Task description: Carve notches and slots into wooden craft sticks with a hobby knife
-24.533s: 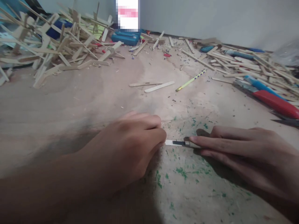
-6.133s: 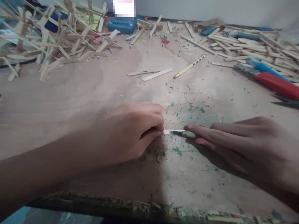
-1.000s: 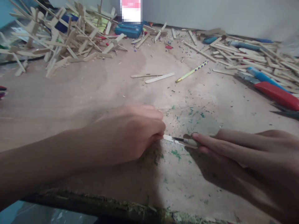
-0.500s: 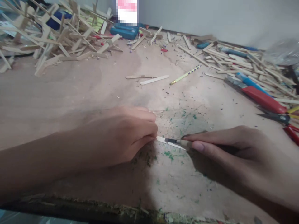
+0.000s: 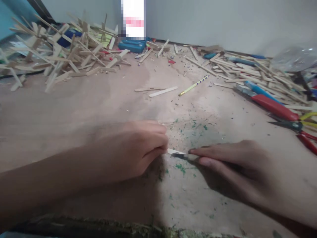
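Note:
My left hand (image 5: 146, 145) is closed on a thin pale wooden stick (image 5: 175, 151), pressing it to the table; the stick's free end sticks out to the right of the fingers. My right hand (image 5: 230, 162) pinches a small knife (image 5: 182, 156) with a dark blade part and a light handle. The blade lies along the stick's near edge, pointing left toward my left fingertips. Green shavings (image 5: 182, 168) are scattered on the table around both hands.
A tangled pile of wooden sticks (image 5: 74, 53) fills the back left. Beyond my hands are two loose sticks (image 5: 163, 91) and a pencil (image 5: 194, 85). Scissors (image 5: 294, 125), a red-handled tool (image 5: 274, 107) and more sticks (image 5: 262, 72) lie at the right.
The view has tilted up a little. My right hand has moved left along the stick with the knife, whose blade now sits at the stick's near edge.

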Available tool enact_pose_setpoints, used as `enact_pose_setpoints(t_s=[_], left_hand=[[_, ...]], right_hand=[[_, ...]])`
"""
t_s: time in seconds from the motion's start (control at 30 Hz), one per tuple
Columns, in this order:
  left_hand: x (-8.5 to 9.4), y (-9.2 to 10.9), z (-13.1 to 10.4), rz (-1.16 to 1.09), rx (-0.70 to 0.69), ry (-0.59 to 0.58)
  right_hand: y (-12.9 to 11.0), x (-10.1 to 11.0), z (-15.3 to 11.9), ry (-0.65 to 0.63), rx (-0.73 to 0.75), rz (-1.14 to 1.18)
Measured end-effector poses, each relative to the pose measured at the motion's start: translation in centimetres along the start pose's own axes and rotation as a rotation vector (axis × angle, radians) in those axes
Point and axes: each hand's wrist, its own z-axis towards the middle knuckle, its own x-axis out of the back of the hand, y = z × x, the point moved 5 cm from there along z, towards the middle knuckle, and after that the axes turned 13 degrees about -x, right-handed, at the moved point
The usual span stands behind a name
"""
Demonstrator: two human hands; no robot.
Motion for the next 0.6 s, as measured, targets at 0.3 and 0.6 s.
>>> enact_pose_setpoints(t_s=[0.3,0.6], left_hand=[[0.5,0.1,0.3,-0.022,0.025,-0.028],[0.0,-0.2,-0.3,-0.019,-0.016,-0.003]], right_hand=[[0.4,1.8,-0.6,0.064,-0.033,0.003],[0.5,0.7,-0.4,0.041,0.054,-0.052]])
